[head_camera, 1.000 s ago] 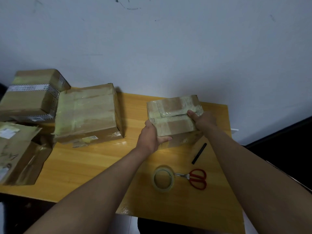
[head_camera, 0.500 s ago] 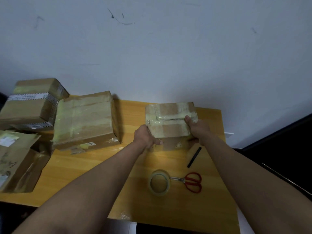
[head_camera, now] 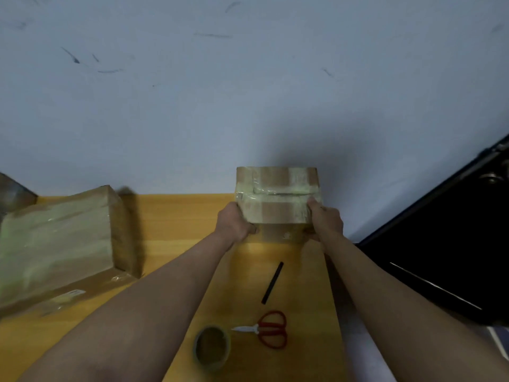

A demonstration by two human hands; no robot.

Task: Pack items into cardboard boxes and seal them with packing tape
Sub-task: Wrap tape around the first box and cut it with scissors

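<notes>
A small cardboard box (head_camera: 278, 194), wrapped in clear tape, sits at the far edge of the wooden table (head_camera: 170, 224) against the wall. My left hand (head_camera: 234, 223) grips its left side and my right hand (head_camera: 326, 220) grips its right side, thumb on top. A roll of packing tape (head_camera: 212, 347) lies near me on the table, with red-handled scissors (head_camera: 268, 329) beside it on the right.
A larger taped cardboard box (head_camera: 59, 244) stands at the left of the table, and another box corner (head_camera: 13, 194) shows behind it. A black stick (head_camera: 272, 282) lies between the small box and the scissors. A dark door (head_camera: 454, 244) is to the right.
Both hands have pushed the small box away from me to the wall and squared it. The view has shifted right, so the boxes at the far left dropped out of sight.
</notes>
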